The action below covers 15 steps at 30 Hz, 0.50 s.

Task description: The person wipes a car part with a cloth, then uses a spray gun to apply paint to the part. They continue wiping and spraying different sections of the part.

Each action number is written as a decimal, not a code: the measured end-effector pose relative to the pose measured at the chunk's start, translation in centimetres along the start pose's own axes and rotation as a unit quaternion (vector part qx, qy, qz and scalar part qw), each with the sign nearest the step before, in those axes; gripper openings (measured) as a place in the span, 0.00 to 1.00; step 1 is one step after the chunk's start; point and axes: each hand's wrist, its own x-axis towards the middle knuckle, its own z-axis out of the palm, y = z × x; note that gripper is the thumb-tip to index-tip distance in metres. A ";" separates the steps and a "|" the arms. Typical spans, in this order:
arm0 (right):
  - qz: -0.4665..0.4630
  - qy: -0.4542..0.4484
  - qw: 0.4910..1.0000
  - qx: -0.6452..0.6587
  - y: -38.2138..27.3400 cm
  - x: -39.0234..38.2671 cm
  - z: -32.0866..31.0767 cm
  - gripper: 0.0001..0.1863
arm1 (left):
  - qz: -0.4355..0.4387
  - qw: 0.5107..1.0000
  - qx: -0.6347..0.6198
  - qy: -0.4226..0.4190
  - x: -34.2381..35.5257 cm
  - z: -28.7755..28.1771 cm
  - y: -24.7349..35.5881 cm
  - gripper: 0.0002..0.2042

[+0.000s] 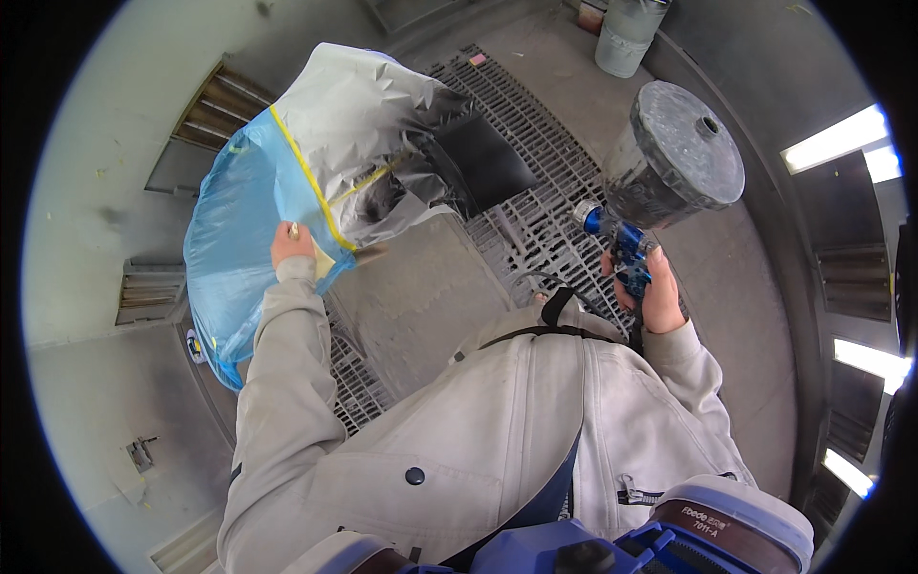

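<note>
On the right, my right hand (662,292) is wrapped round the handle of a blue spray gun (628,239). A large, paint-smeared cup with a grey lid (690,129) sits on the gun. My left hand (292,247) is closed on a cream-coloured cloth (323,260), part of which hangs below the fingers. That hand is against or just above blue masking film (234,230). Yellow tape (304,172) joins the film to silvery masking sheet (335,96), which is darkened by black overspray round a glossy black panel (483,163).
Metal floor grating (550,143) runs beneath the black panel. A whitish bucket (628,38) stands at the far right. Near my waist a thin dark hose (540,275) curves. Vents (151,293) line the left wall, and bright lamps (837,139) the right. Respirator parts (564,550) edge the bottom.
</note>
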 end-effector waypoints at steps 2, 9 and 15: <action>0.005 -0.003 1.000 -0.001 0.0 0.1 0.0 0.42 | -0.013 1.000 0.005 -0.004 0.0 -0.1 0.1 0.12; 0.011 0.003 1.000 -0.014 -0.1 0.5 0.6 0.43 | -0.004 1.000 0.010 0.001 0.1 0.0 0.0 0.12; 0.012 0.004 1.000 -0.019 -0.3 0.3 0.9 0.43 | -0.015 1.000 0.012 -0.001 0.1 -0.2 0.2 0.12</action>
